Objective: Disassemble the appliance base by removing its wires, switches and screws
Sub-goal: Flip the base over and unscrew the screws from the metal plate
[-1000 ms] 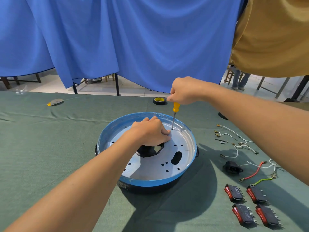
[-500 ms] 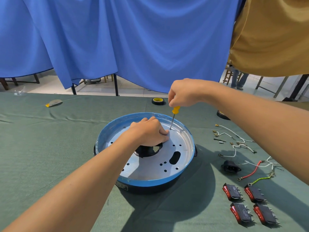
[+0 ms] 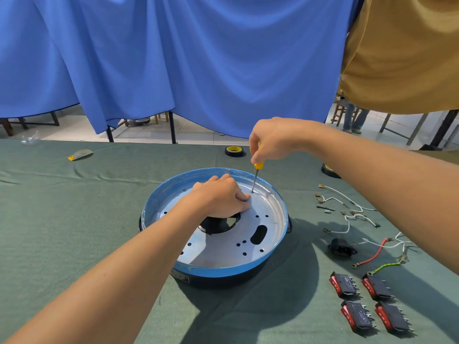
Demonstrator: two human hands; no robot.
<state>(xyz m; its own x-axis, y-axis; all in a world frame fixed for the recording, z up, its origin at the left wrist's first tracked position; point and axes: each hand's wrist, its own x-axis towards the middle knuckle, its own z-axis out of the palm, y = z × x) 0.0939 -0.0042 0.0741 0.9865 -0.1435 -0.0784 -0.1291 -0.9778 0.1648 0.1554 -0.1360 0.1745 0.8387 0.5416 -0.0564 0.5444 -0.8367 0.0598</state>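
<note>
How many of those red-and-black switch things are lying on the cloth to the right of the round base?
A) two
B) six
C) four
C: four red-and-black switches lie in two rows of two on the green cloth, to the right of the appliance base.

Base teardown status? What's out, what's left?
Done: four switches, loose wires and a black socket lie on the cloth right of the base. In hand: right hand holds the screwdriver, tip on a screw near the plate edge; left hand rests on it. Left: that screw; others too small to tell.
</note>
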